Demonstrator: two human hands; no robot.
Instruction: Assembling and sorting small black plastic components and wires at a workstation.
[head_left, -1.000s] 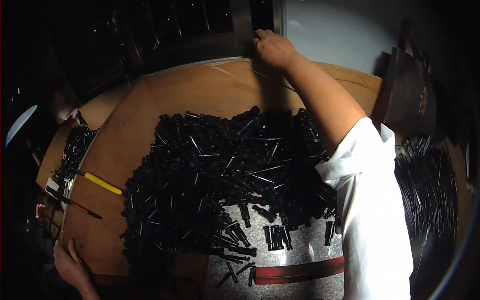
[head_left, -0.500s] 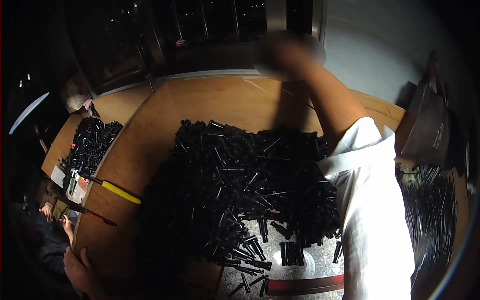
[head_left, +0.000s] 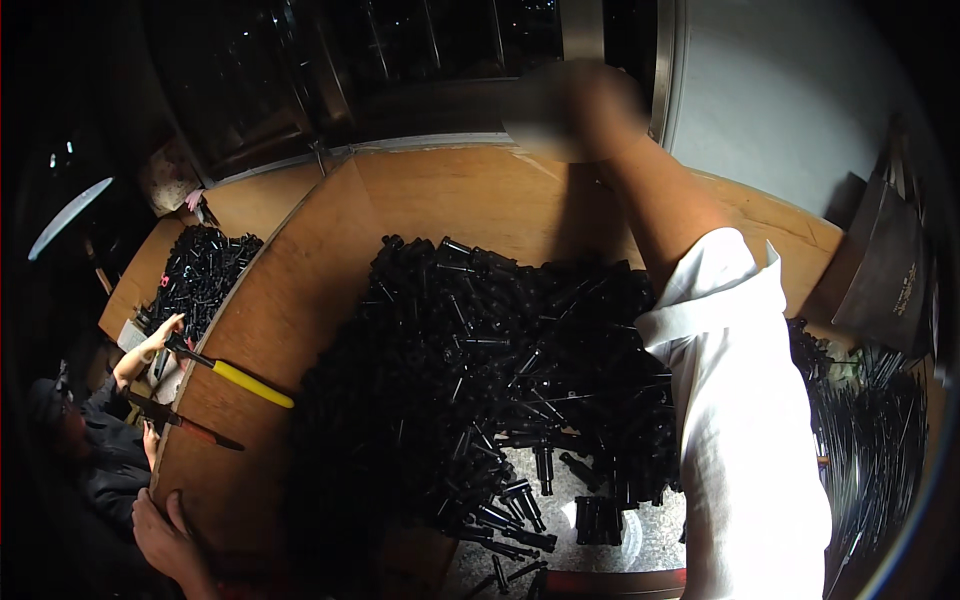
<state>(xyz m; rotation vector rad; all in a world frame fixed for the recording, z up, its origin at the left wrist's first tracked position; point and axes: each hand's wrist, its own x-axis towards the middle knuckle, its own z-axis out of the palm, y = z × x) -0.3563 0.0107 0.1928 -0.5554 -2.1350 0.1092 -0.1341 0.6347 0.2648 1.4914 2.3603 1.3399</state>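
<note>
My right arm, in a white sleeve, reaches out over the pile to the far side. My right hand [head_left: 607,112] is there in front of the dark window, its fingers hidden by a blur. Whether it holds anything does not show. Below it a large heap of small black tubular parts [head_left: 480,340] covers the worktop. At the lower left my left hand [head_left: 170,540] rests against the edge of the wooden board [head_left: 250,370], thumb apart from the fingers, holding nothing visible.
A yellow-handled tool [head_left: 252,384] and a red-and-black one [head_left: 205,432] lie across the board's left rim. Beyond, a person reaches beside a second black heap [head_left: 205,275]. Thin dark rods [head_left: 875,450] and a dark bag [head_left: 880,270] stand at right. A grey speckled surface [head_left: 655,530] shows in front.
The view has shifted slightly, moving the scene to the right. The person at the left has stretched an arm toward the yellow-handled tool. My right arm stays extended.
</note>
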